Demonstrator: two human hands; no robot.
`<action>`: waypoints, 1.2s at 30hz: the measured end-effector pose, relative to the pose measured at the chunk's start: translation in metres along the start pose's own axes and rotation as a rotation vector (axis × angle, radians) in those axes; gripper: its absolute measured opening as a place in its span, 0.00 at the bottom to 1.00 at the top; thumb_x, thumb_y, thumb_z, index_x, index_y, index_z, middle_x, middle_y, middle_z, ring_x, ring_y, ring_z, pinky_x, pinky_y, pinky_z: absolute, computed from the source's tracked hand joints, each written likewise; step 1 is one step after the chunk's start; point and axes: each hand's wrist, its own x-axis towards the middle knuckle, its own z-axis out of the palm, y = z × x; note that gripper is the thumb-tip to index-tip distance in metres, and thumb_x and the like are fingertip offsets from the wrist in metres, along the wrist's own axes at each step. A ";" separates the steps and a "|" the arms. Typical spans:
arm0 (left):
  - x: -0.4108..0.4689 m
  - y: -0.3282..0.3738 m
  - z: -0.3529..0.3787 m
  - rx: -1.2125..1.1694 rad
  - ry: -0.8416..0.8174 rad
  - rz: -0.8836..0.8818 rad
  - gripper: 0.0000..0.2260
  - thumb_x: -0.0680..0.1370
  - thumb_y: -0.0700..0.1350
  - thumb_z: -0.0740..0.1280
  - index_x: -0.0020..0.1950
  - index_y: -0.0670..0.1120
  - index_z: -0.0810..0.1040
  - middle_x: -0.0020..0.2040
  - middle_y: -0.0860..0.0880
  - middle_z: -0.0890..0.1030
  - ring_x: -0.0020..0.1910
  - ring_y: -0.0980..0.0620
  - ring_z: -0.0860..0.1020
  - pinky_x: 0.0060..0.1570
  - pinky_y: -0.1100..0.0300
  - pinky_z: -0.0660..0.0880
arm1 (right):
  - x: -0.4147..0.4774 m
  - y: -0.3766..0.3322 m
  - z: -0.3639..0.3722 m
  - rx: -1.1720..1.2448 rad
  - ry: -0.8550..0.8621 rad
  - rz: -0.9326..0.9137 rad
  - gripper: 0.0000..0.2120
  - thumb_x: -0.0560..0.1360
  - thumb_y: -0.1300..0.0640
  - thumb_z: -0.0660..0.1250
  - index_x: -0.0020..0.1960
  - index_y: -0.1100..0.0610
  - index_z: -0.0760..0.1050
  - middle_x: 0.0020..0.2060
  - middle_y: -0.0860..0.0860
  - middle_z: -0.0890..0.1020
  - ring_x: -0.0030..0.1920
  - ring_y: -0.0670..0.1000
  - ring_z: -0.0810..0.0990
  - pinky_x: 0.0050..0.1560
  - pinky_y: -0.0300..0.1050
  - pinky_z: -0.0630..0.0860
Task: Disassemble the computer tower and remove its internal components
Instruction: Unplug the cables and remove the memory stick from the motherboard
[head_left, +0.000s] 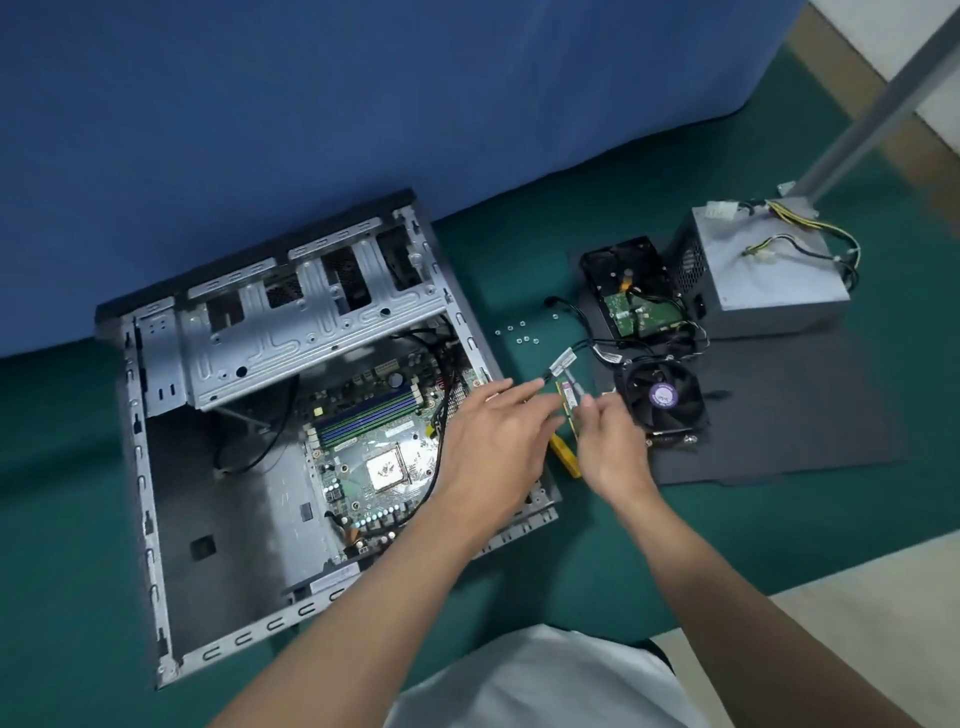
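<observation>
The computer tower (234, 519) lies open on its side, motherboard (374, 447) inside; power supply (769, 270), hard drive (628, 291) and cooler fan (660, 397) sit to its right. The right hand (613, 452) pinches a memory stick (568, 405) just beyond the case edge; the left hand (493, 441) reaches toward it, fingers straight

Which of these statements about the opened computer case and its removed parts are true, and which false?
1. The power supply sits outside the case. True.
2. The cooler fan is mounted on the motherboard. False: it lies on the dark panel beside the case.
3. The right hand pinches a green memory stick. True.
4. The screws lie inside the case. False: they lie on the green cloth near the hard drive.
</observation>
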 end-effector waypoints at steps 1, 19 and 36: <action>-0.001 -0.002 0.002 0.035 -0.044 0.002 0.03 0.75 0.42 0.73 0.48 0.45 0.84 0.45 0.50 0.86 0.54 0.53 0.82 0.63 0.52 0.72 | 0.002 0.011 0.002 -0.068 -0.049 0.009 0.16 0.83 0.48 0.50 0.50 0.59 0.69 0.45 0.58 0.79 0.52 0.62 0.75 0.46 0.51 0.68; 0.002 -0.003 0.004 0.035 -0.139 -0.112 0.03 0.76 0.44 0.70 0.48 0.47 0.84 0.46 0.55 0.85 0.46 0.57 0.82 0.65 0.63 0.60 | 0.055 -0.016 0.030 -0.007 -0.175 0.120 0.18 0.83 0.47 0.49 0.58 0.60 0.68 0.53 0.60 0.77 0.54 0.61 0.76 0.52 0.52 0.71; 0.018 -0.002 0.012 0.039 -0.136 -0.120 0.08 0.77 0.42 0.70 0.56 0.46 0.79 0.50 0.53 0.85 0.50 0.53 0.82 0.63 0.59 0.66 | 0.017 -0.024 -0.011 1.218 -0.190 0.409 0.10 0.83 0.59 0.54 0.49 0.63 0.70 0.41 0.59 0.82 0.43 0.56 0.83 0.47 0.49 0.81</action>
